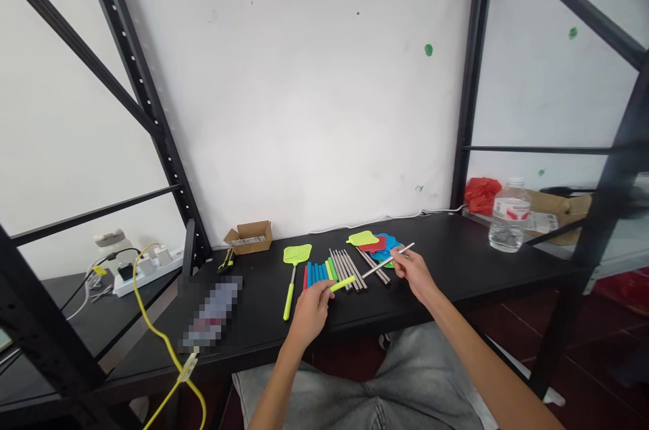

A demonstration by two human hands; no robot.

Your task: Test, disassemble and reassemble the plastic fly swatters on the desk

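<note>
My left hand (311,312) is closed around a yellow-green handle tube (343,283). Between the fingers of my right hand (413,272) is a thin silver metal rod (378,268), its lower end at the tip of the tube; whether it has entered I cannot tell. Beyond my left hand lie several blue handle tubes (317,272) with red, yellow and green ones. More metal rods (346,268) lie side by side beneath the held pieces. Flat fly swatter heads (363,238) in yellow, red and blue overlap behind. A whole yellow-green fly swatter (289,300) lies to the left.
A small cardboard box (249,239) and a yellow-black cutter (226,261) are at the back left. A pixelated flat object (213,314) with a yellow cable (167,342) lies nearer. A water bottle (510,217) stands at right. Black rack posts (474,78) flank the table (446,268).
</note>
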